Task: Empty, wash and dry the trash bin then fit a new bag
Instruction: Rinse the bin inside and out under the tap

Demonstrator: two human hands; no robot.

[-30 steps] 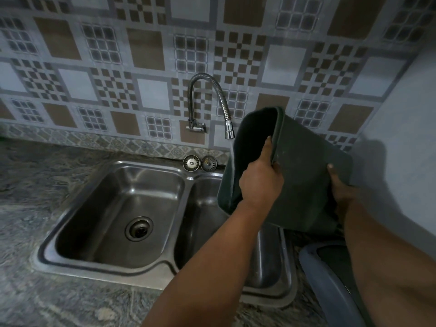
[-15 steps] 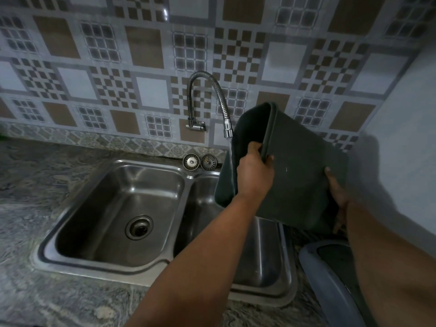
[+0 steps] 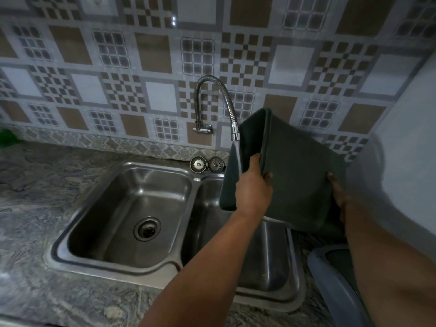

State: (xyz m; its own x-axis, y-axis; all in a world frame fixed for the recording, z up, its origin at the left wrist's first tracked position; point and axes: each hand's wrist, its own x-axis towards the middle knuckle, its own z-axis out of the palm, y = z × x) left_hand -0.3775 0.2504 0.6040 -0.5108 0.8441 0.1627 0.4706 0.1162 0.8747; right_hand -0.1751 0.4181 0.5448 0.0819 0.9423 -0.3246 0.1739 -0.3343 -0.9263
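1. The dark green trash bin [image 3: 295, 175] is held up over the right-hand basin of the steel double sink [image 3: 118, 260], tipped on its side so the open mouth faces left, toward the tap.
2. The left hand [image 3: 253, 187] is clamped on the bin's near rim: the fingers are hooked inside the opening and the thumb is pressed against the outside wall, so the edge is properly pinched.
3. The right hand [image 3: 339, 197] is laid against the far end of the bin, near the base. Only a thumb and part of the palm can be seen, so whether those fingers are curled underneath or spread flat can't be told.
4. The bendy metal tap [image 3: 232, 119] is curved down from the wall, and its nozzle is parked right at the bin's mouth. A thin stream of water [image 3: 237, 156] is seen running from it, falling just in front of the opening. Whether it lands inside can't be made out.
5. The left basin is bare apart from its drain [image 3: 147, 228] in the middle.
6. Two round metal strainers [image 3: 207, 164] are propped side by side on the ledge behind the sink, touching or close to it, just left of the bin.
7. A grey-blue plastic lid [image 3: 330, 284] is lying on the mottled stone counter [image 3: 35, 208] to the right of the sink, partly hidden by the right forearm.
8. A patterned brown, white and grey tiled wall [image 3: 153, 55] is seen behind everything, and a blurry green thing [image 3: 7, 138] is stuck at the far left edge.
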